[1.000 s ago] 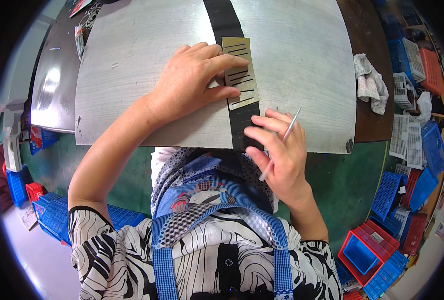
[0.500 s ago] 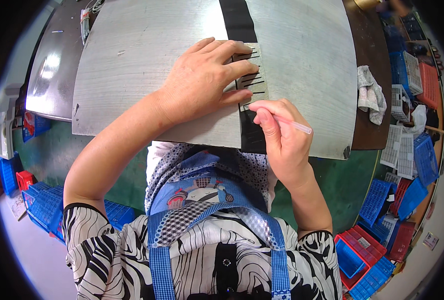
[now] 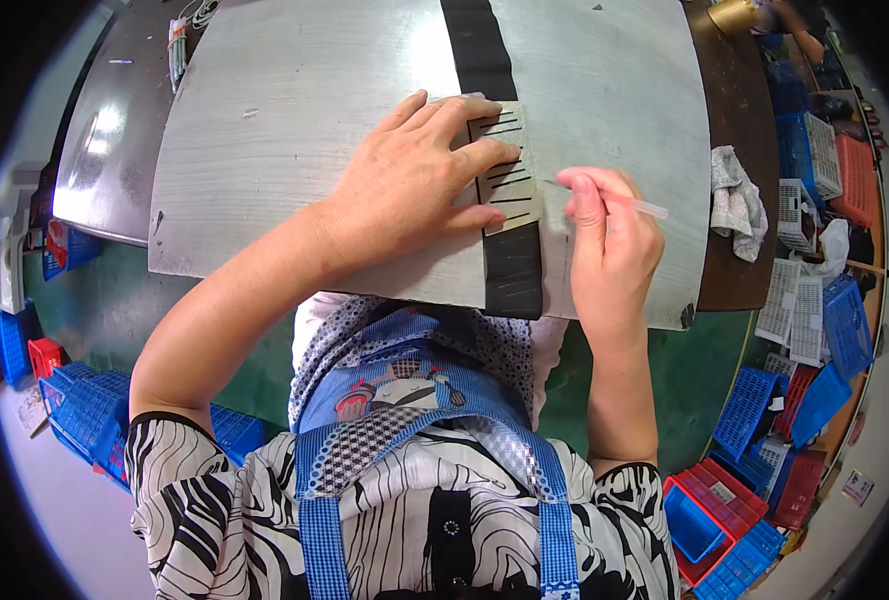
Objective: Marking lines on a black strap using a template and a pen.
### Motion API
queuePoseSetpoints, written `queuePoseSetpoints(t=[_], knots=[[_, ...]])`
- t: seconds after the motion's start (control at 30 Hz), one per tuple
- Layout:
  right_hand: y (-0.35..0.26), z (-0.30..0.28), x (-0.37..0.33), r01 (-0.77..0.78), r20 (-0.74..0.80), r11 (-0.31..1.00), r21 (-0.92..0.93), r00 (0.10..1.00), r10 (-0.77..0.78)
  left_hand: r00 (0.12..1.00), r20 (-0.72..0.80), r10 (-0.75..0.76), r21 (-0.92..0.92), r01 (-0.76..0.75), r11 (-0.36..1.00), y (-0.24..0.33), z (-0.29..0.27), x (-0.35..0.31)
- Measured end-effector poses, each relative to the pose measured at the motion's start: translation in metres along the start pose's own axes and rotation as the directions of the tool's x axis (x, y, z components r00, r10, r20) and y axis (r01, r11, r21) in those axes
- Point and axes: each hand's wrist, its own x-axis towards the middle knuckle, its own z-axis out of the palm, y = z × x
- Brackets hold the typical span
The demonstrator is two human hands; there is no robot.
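Note:
A long black strip [image 3: 514,275] lies across the pale board [image 3: 614,90], running toward my body. On top of it rests a beige template [image 3: 526,207] with several dark slots. My left hand [image 3: 399,170] lies with its fingers spread over the template, fingertips pressing on it; it hides part of the template's left side. Faint pale lines show on the strip below the template. To the right, my right hand [image 3: 614,235] pinches a slim pen [image 3: 649,207] with a translucent pinkish barrel, its thin tip near the template's right edge but apart from it.
A crumpled patterned cloth [image 3: 737,205] lies on the dark table at the right. A gold cylinder [image 3: 732,15] stands at the far right, near another person's arm [image 3: 809,42]. White cables [image 3: 177,50] lie far left. Plastic baskets [image 3: 749,405] crowd the floor at right.
My right hand with the pen has lifted off the strip at the template's lower end and moved right and slightly away. My left hand stays on the template. Another person's arm now shows at far right.

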Motion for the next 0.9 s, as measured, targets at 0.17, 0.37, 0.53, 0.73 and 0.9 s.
queuePoseSetpoints(t=[0.17, 0.37, 0.53, 0.73, 0.9], knots=[[-0.002, 0.009, 0.002, -0.050, 0.122, 0.962, 0.270, 0.992, 0.017, 0.999, 0.033, -0.015, -0.036, 0.016, 0.999, -0.004, 0.000, -0.001], [-0.007, 0.013, 0.008, -0.064, 0.081, 0.966, 0.250, 0.996, 0.045, 0.998, 0.009, -0.061, 0.009, 0.061, 0.998, 0.002, 0.001, -0.002], [0.004, 0.011, 0.017, 0.050, 0.012, 0.991, 0.127, 0.999, -0.052, 0.995, 0.011, -0.094, -0.077, 0.095, 0.993, 0.002, -0.001, -0.001], [-0.004, 0.023, 0.012, 0.057, 0.028, 0.969, 0.241, 0.997, -0.065, 0.996, -0.020, -0.091, -0.064, 0.089, 0.994, 0.001, 0.004, -0.003], [0.000, 0.008, 0.020, -0.043, 0.024, 0.974, 0.223, 0.999, 0.039, 0.993, -0.018, -0.115, -0.064, 0.113, 0.992, 0.002, 0.002, -0.006]])
